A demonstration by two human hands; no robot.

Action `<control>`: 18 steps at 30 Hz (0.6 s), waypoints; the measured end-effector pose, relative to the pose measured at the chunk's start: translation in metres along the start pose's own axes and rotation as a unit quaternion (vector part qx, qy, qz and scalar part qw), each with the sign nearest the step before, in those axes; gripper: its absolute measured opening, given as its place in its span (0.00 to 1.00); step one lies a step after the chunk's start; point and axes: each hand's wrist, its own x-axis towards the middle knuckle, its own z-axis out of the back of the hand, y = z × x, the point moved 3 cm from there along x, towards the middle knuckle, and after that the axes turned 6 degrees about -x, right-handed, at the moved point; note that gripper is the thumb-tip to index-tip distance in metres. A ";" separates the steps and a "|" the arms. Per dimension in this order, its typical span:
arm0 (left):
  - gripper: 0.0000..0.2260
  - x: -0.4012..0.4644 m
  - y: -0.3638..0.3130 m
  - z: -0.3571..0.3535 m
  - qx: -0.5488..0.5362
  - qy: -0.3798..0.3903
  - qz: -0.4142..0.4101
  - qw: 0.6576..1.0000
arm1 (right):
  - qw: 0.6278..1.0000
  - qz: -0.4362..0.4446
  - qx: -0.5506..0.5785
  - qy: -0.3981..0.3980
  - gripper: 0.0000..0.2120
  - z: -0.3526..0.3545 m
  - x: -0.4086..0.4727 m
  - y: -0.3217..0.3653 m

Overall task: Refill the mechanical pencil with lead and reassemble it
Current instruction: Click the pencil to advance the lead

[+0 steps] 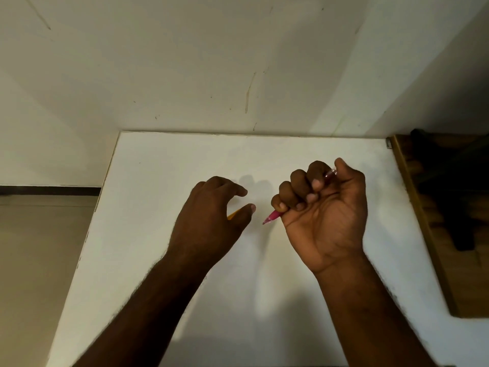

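My right hand (325, 207) is fisted tight round the pencil (274, 215), palm up above the table (264, 287), its pink tip poking out low on the left of that fist and its clear back end showing up by my thumb. Just left of the pencil's tip my left hand (211, 215) hovers knuckles up, thumb and forefinger a little apart, with a small orange thing (233, 214) tucked under it, likely the lead case, though I cannot tell. I reckon I'm at the loading step: next I need a lead pinched out and lined up with the pencil's open end, gently, since lead snaps.
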 end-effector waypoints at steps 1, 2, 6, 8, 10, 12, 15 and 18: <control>0.15 0.000 0.000 0.000 0.001 0.000 0.000 1.000 | 1.000 -0.003 0.008 0.003 0.23 0.000 0.000 0.000; 0.15 0.000 0.000 0.000 0.002 0.000 -0.001 1.000 | 1.000 -0.004 0.013 0.005 0.24 0.001 0.000 0.000; 0.14 0.000 0.000 0.000 -0.003 0.001 -0.001 1.000 | 1.000 -0.001 0.023 0.013 0.22 0.001 0.000 0.001; 0.14 0.000 0.000 0.000 0.000 0.001 -0.002 1.000 | 0.999 -0.005 0.034 0.016 0.23 0.001 0.000 0.001; 0.14 0.000 0.000 0.000 0.000 0.000 -0.001 1.000 | 0.999 -0.008 0.045 0.015 0.24 0.002 0.000 0.002; 0.14 0.000 0.000 0.000 0.000 0.000 0.000 1.000 | 0.999 -0.006 0.051 0.013 0.22 0.003 0.000 0.003; 0.14 0.000 0.000 0.000 0.000 0.000 0.000 1.000 | 0.998 -0.001 0.053 0.013 0.21 0.002 0.000 0.004; 0.14 0.000 0.000 0.000 0.000 0.000 -0.001 1.000 | 0.999 0.000 0.042 0.014 0.23 0.001 0.000 0.004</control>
